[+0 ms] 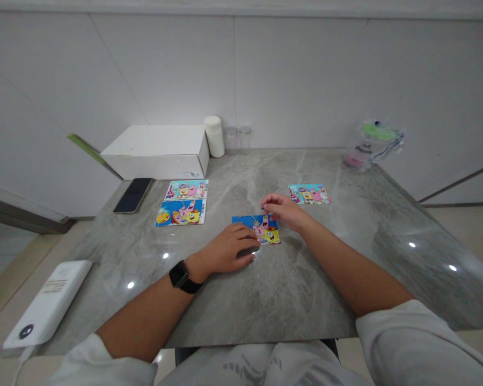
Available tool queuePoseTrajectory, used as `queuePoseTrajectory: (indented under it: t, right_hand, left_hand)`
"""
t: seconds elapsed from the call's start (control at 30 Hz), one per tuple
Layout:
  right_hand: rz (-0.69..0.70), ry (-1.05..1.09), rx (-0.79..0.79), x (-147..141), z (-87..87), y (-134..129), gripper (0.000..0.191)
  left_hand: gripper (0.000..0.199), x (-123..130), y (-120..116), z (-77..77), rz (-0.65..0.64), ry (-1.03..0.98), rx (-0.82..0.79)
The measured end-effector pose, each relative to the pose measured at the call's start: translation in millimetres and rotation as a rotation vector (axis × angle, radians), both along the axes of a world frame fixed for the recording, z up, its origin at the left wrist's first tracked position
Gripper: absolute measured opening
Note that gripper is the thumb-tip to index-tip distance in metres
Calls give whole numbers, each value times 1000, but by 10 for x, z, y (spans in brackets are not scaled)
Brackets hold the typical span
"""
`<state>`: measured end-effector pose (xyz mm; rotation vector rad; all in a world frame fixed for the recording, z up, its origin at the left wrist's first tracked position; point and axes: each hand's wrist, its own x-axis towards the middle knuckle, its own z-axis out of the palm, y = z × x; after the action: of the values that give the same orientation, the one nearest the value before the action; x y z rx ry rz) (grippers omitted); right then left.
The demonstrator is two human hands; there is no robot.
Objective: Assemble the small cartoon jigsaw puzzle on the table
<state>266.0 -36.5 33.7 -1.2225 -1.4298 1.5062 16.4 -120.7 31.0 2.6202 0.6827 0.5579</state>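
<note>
- Table (301, 300): grey marbled top, glossy, ceiling lights reflecting.
- Far left: white box (156, 142), lying flat. White bottle (214, 138) upright just right of it, then two clear jars (244, 141) side by side.
- Far right: clear plastic bag (376, 146), green and pink contents.
- Left, near side of box: phone (133, 195), dark screen up. Cartoon sheet (183, 213) to its right, two panels.
- Middle: blue card (270, 235), partly hand-covered.
- Right of middle, farther: turquoise card (309, 194), flat.
- Near left corner: white device (50, 303), cable attached.

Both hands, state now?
Left hand: open, resting on the blue card.
Right hand: pinching a small dark piece, too small to identify.
</note>
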Motion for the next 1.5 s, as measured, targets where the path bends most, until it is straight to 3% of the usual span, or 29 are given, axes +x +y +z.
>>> queuePoseTrajectory:
  t: [0.13,0.2,0.3,0.5,1.13,1.5]
  right_hand:
    - [35,-346,353,21,-74,30,9]
    - [108,-478,434,19,-107,18,10]
    - [217,-580,442,-2,-129,-26,14]
    - [282,-721,477,-55,-101,-84,13]
    - [227,-907,565,-148,-171,-134,7]
    - [276,-943,625,-130,-173,-124,7]
  left_hand:
    - [32,2,0,-15,1,-1,-2]
    - [32,1,0,-25,0,1,0]
    - [32,0,2,-35,-2,8,7]
    - [33,-2,-1,-49,-4,22,20]
    - [32,4,-7,-28,-7,31,18]
    - [31,6,-5,-26,-9,41,22]
